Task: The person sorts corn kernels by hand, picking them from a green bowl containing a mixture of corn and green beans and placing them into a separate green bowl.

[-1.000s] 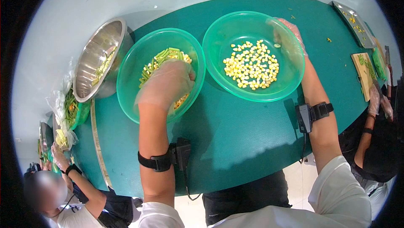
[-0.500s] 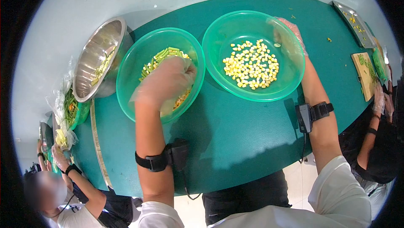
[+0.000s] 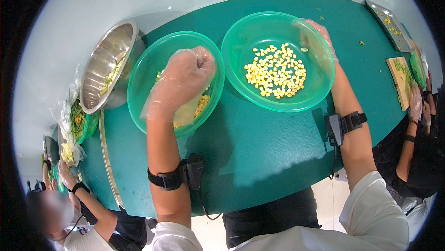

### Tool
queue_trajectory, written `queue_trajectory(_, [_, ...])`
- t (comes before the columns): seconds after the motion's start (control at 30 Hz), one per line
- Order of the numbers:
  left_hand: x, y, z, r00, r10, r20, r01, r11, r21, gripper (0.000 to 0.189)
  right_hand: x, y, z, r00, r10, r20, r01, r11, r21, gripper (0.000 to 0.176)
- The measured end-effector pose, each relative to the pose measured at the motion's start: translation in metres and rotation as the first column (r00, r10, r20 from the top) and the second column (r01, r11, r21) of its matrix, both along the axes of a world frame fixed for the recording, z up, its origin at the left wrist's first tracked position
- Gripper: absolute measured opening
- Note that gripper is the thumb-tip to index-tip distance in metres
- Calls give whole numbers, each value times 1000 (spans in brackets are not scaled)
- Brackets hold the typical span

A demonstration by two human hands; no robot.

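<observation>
My left hand, in a clear plastic glove, is closed over the left green bowl; what it holds, if anything, is hidden. Cut green pieces and yellow corn kernels show around it inside that bowl. My right hand, also gloved, is at the right rim of the other green bowl, gripping its edge, with the fingers partly seen through the wall. Loose corn kernels lie on the bottom of that bowl.
A steel bowl with pale green pieces leans at the left, near a plastic bag and greens. A metal tray and a cutting board lie at the right. People's gloved hands show at the left and right.
My left hand has risen slightly and closed into a fist, covering more of the green pieces. My right hand and its bowl have hardly moved.
</observation>
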State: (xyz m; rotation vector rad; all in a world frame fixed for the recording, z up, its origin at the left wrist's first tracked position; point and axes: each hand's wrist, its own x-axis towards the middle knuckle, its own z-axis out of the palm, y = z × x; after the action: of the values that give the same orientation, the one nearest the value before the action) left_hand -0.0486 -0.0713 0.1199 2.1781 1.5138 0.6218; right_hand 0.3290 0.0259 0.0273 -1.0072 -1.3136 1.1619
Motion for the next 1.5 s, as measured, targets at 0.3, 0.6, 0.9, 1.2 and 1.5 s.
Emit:
queue_trajectory(0.3, [12,-5,5,966,-75,247,58,995,77,19,-1,-1,1,1000,3,-4,-3,1000,-9,22])
queue_trajectory(0.6, [5,0,-1,987,-29,157,14,995,95,20,0,1,0,1000,-3,2,3,1000,-11,20])
queue_trajectory(0.9, [-9,-3,-12,998,-48,-29,43,989,-144,20,-1,0,1,999,-30,17,30,999,-26,21])
queue_trajectory(1.2, [-1,-12,0,949,-42,-311,-63,946,-318,21,0,1,2,1000,-5,-2,5,999,-40,21])
queue_trajectory(1.5, [-5,-15,3,950,-57,-307,-33,959,-282,20,0,0,2,998,-17,61,17,1000,9,21])
